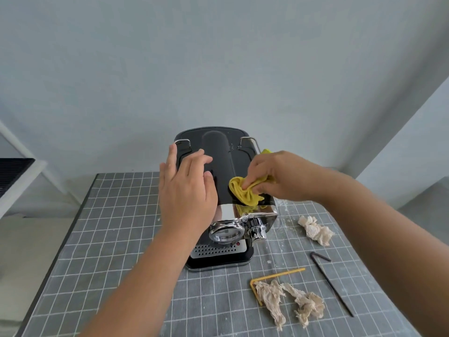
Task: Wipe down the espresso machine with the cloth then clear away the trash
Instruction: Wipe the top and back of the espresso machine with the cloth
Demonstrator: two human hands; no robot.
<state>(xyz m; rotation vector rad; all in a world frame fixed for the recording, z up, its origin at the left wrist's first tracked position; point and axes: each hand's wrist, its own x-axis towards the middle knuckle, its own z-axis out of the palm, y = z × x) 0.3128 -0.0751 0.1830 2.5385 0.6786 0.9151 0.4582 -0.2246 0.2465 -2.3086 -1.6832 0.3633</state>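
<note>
Right hand [274, 177] grip bunches yellow cloth [245, 193] on espresso machine [218, 147]; left hand [187, 188] flat; no legible writing.

1. One view only: head camera, worn by the person, so there is no second view and no shared part of the scene.
2. It looks forward and steeply down from above the near edge of the worktop [116, 239].
3. Range is close: both forearms enter from the bottom edge, and the left hand [185, 188] and right hand [274, 176] sit near frame centre.
4. The machine [218, 154] is seen from above and in front, its top face towards the lens.
5. The wide-angle lens bends straight lines near the borders.
6. The upper half faces a plain wall [218, 57] behind the worktop.
</note>
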